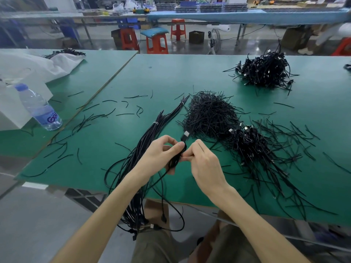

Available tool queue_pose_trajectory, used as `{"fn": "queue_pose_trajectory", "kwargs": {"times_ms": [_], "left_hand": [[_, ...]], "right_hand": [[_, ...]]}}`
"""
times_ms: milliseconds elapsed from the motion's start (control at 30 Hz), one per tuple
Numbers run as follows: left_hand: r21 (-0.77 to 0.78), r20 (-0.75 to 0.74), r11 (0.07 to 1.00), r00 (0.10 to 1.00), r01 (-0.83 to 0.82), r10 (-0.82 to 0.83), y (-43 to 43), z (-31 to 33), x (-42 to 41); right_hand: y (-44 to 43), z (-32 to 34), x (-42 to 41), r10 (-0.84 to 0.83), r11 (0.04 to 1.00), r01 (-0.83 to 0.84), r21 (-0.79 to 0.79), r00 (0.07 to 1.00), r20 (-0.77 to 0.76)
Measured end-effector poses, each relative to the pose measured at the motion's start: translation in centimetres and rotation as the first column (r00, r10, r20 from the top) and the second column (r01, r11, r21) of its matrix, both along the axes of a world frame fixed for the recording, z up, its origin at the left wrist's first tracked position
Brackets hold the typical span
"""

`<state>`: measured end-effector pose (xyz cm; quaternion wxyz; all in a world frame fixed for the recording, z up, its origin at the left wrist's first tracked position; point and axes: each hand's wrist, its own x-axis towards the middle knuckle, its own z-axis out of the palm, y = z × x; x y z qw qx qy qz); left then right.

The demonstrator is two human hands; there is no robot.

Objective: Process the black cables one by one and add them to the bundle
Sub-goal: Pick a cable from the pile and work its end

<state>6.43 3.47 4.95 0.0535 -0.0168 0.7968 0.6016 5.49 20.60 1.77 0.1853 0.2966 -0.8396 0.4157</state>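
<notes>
Above near edge of table (171,76), we grip coiled cable (174,161) with both hands: left hand (161,154) curled round coil, right hand (205,164) pinching it. Plug (185,134) sticks up. Bundle (152,133) lies just left, draping off edge.

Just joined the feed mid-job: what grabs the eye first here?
The left hand and right hand pinch a black cable at the near middle of the green table. Left of them the tied cable bundle hangs over the near edge; just beyond them lies a heap of black ties.
</notes>
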Motion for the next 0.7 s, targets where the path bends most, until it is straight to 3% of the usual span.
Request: {"fn": "queue_pose_trajectory", "kwargs": {"times_ms": [233,300,367,433,467,533,600,700], "left_hand": [[-0.026,0.106,1.0,0.994,0.009,-0.006,-0.1,-0.5,-0.5],[-0.033,0.105,0.999,0.995,0.002,0.001,-0.7,-0.8,-0.6],[-0.192,0.074,0.98,0.995,-0.054,0.069,-1.8,-1.5,-0.9],[-0.523,0.008,0.842,0.987,-0.134,0.162,-3.4,-2.5,-1.1],[-0.685,-0.031,0.709,0.979,-0.166,0.199,-4.2,-3.1,-1.1],[-0.858,-0.059,0.484,0.97,-0.171,0.237,-5.3,-4.1,-1.1],[-0.91,-0.031,0.394,0.968,-0.13,0.248,-5.6,-4.9,-1.1],[-0.918,-0.021,0.381,0.972,-0.111,0.234,-5.5,-5.5,-1.4]], "right_hand": [[0.8,-0.8,-0.1,-0.029,0.999,0.03,-0.013,0.998,0.048],[1.9,-0.5,-1.2,-0.114,0.991,0.121,-0.051,0.986,0.122],[3.6,0.3,-3.0,-0.219,0.951,0.267,-0.155,0.937,0.271],[6.1,1.3,-5.0,-0.32,0.845,0.452,-0.285,0.856,0.407],[7.3,1.6,-5.8,-0.347,0.781,0.526,-0.337,0.814,0.465],[9.2,1.8,-6.7,-0.36,0.732,0.589,-0.342,0.761,0.54],[9.6,1.3,-6.6,-0.354,0.779,0.571,-0.259,0.741,0.57],[8.7,-0.4,-5.5,-0.308,0.846,0.501,-0.182,0.738,0.6]]}}
